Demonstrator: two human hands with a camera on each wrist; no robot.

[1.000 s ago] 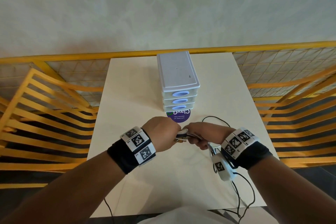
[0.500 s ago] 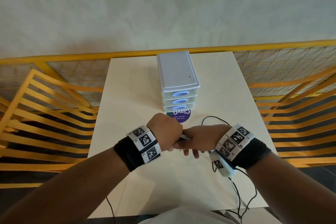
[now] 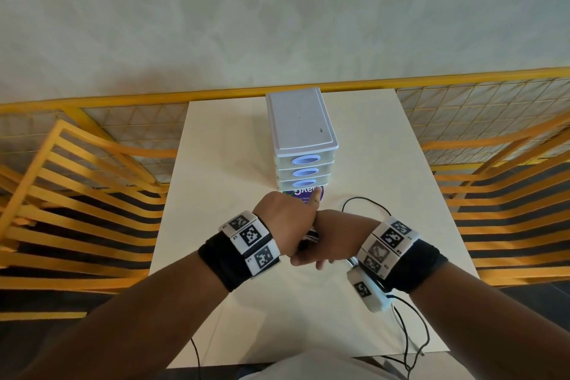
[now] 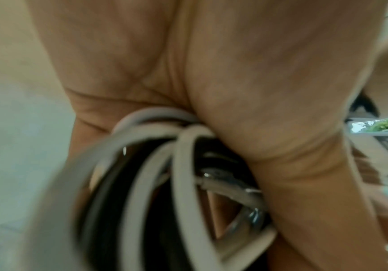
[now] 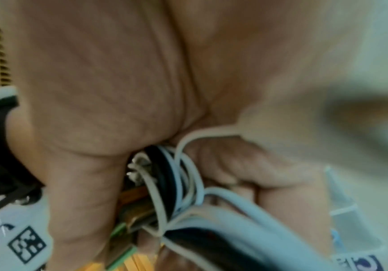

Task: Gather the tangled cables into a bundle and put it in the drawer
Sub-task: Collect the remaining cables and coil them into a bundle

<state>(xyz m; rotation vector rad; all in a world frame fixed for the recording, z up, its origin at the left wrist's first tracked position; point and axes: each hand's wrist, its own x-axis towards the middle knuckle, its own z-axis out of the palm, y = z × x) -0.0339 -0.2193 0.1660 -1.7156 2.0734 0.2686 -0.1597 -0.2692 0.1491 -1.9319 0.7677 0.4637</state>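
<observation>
The bundle of white and black cables (image 3: pixel 310 236) sits between my two hands over the table's middle and is mostly hidden in the head view. My left hand (image 3: pixel 287 222) wraps over it from the left. My right hand (image 3: pixel 330 237) grips it from the right, fingers pointing down. White and black loops of the bundle (image 4: pixel 183 165) stick out under my left hand (image 4: pixel 235 73) in its wrist view. The bundle (image 5: pixel 195 179) is also pressed under my right hand (image 5: pixel 118 73). Just beyond the hands stands the white three-drawer unit (image 3: pixel 300 133), all drawers closed.
The cream table (image 3: pixel 222 194) stands against a yellow rail, with yellow slatted chairs (image 3: pixel 77 194) on both sides. A purple sticker (image 3: pixel 303 194) lies in front of the drawers. A thin black wire loop (image 3: pixel 365 201) lies right of my hands.
My hands have closed together and shifted slightly toward the drawers. The left hand now overlaps the right, covering the bundle that showed between them before.
</observation>
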